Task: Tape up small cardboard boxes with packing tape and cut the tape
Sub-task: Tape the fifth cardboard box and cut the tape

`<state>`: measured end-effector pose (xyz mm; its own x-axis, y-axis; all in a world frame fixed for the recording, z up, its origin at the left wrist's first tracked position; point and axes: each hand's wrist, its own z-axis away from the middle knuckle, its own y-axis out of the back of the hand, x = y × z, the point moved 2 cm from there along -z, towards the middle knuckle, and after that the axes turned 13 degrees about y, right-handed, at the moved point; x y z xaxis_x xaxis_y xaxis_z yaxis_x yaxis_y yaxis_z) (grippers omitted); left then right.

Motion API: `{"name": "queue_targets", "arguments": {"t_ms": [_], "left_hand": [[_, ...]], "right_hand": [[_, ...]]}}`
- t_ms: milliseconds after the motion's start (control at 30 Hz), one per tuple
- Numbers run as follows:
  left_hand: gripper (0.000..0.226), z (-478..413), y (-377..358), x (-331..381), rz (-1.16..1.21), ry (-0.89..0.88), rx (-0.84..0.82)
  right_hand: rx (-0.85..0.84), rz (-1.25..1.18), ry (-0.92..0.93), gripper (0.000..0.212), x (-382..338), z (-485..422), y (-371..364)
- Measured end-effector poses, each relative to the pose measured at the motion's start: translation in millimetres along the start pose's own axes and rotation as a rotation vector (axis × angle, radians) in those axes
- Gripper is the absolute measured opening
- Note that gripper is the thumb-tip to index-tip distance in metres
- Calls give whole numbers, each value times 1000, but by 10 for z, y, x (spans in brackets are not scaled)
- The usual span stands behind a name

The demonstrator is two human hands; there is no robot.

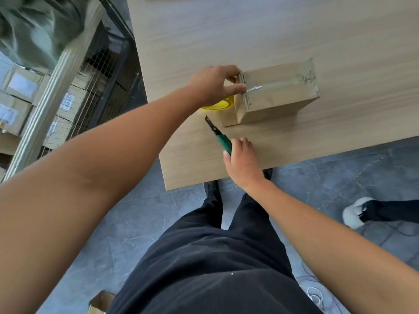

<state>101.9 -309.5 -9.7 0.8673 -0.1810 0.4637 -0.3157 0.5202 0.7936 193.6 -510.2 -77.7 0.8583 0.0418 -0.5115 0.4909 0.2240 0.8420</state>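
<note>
Left hand (213,86) reaches to the left end of a small cardboard box (281,98), and two of its fingers (238,88) are stretched out and touch the top edge of that end, where a strip of clear tape (278,83) runs along the middle of the lid. A yellow tape roll (221,105) lies under the palm, just beside the box, but I cannot tell if the hidden fingers hold it. The right hand (243,159) grips the green handle of a knife (218,134) near the front edge of the table (249,30). Its dark blade is pushed out and points up and to the left, toward the roll, without touching it. The box stands on the light wooden table, a little back from the knife. At the left of the table there is a wire cart (95,71) with cardboard boxes behind the mesh. On the grey floor (340,177) at the right, the white shoe (354,213) of another person is visible.
</note>
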Motion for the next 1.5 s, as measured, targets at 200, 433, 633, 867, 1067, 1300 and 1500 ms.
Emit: {"name": "queue_targets", "arguments": {"t_ms": [200, 433, 633, 867, 1067, 1300, 1500], "left_hand": [[47, 2, -56, -34, 83, 25, 6], [47, 107, -141, -64, 175, 132, 59], [24, 455, -115, -290, 438, 198, -5], [16, 484, -36, -372, 271, 313, -197], [14, 516, -28, -270, 277, 346, -194], [15, 627, -77, -184, -14, 244, 22], [14, 729, 23, -408, 30, 164, 207]], "right_hand": [[345, -356, -86, 18, 58, 470, 834], [127, -151, -165, 54, -79, -574, 1355], [-155, 51, -115, 58, -61, -599, 1280], [-318, 7, -84, 52, -93, -662, 1441], [-405, 169, -83, 56, -162, -638, 1303], [-469, 296, -82, 59, -160, -692, 1196], [-515, 94, -93, 53, -115, -723, 1361]]}}
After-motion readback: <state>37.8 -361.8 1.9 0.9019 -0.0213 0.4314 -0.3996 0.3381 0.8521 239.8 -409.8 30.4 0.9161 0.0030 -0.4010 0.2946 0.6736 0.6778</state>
